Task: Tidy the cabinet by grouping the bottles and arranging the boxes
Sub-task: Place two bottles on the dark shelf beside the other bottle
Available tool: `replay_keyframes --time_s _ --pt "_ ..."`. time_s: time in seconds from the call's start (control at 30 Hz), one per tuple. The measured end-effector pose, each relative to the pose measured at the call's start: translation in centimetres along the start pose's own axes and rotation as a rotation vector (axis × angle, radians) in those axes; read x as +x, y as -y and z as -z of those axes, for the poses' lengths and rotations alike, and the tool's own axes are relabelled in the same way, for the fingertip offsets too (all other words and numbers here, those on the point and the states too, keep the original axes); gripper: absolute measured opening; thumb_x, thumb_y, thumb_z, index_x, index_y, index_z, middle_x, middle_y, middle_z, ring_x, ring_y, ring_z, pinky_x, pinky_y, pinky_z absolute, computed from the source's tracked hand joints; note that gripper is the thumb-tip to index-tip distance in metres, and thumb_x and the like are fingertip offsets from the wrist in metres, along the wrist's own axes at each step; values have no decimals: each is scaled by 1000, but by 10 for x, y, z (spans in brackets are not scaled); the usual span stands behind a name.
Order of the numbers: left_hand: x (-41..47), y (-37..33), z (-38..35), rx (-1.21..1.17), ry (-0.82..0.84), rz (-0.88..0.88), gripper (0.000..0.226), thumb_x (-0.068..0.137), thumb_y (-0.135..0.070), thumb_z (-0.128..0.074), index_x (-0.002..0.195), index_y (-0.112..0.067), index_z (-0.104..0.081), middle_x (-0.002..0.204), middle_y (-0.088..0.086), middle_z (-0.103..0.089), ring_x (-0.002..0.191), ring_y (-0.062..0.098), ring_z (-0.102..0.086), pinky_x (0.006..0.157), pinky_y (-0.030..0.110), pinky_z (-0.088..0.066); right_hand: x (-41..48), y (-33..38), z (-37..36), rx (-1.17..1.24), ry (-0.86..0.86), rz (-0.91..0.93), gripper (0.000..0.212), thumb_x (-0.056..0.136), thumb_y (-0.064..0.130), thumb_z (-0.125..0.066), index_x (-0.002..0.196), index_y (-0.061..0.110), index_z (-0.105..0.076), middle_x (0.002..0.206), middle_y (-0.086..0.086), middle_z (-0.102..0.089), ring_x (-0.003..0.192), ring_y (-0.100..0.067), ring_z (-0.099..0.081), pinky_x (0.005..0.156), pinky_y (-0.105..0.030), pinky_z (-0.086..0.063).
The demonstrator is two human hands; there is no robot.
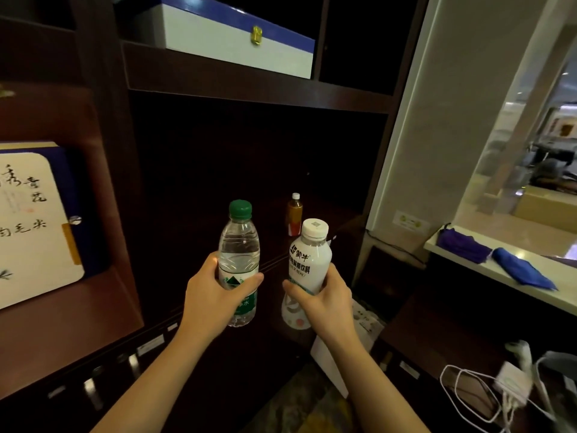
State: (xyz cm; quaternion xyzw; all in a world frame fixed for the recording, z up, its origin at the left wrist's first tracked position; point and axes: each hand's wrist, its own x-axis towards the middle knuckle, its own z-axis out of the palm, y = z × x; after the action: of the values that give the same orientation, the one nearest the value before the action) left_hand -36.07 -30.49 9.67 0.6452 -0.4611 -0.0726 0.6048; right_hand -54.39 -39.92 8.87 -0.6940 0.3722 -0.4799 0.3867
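Note:
My left hand grips a clear water bottle with a green cap, held upright in front of the dark cabinet compartment. To its right, my right hand grips a white drink bottle with a white cap, also upright. Behind them a small amber bottle with a white cap stands on the dark shelf. A white and blue box with a gold clasp sits on the shelf above. A blue box with a calligraphy panel stands in the left compartment.
A white counter ledge at the right carries a purple cloth and a folded blue umbrella. White cables and a charger lie at the lower right. White papers lean below the shelf.

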Motion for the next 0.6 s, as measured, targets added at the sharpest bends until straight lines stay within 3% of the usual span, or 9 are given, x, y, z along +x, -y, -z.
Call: replay_keyframes --time_s 0.17,0.33,0.6 --pt "26 10 -31 25 -20 26 62 61 -61 -79 114 -35 -59 98 -20 -69 93 -10 -63 76 20 -52 37 -23 3 43 40 -27 54 69 42 -86 114 30 -59 103 11 -70 90 9 -65 54 -8 -51" --pt "69 35 -55 46 -34 39 60 58 -68 -77 109 -47 -55 101 -37 -63 91 -14 -62 71 16 -51 82 -48 -10 26 57 -15 58 69 42 -86 118 30 -59 105 13 -70 95 8 -66 67 -10 -54" --pt "159 88 -99 20 -53 69 57 57 -71 -77 105 -49 -54 100 -34 -65 88 -11 -64 68 17 -52 178 -94 -46 -12 65 -40 58 65 48 -85 115 38 -58 103 16 -69 94 5 -67 66 -10 -54"
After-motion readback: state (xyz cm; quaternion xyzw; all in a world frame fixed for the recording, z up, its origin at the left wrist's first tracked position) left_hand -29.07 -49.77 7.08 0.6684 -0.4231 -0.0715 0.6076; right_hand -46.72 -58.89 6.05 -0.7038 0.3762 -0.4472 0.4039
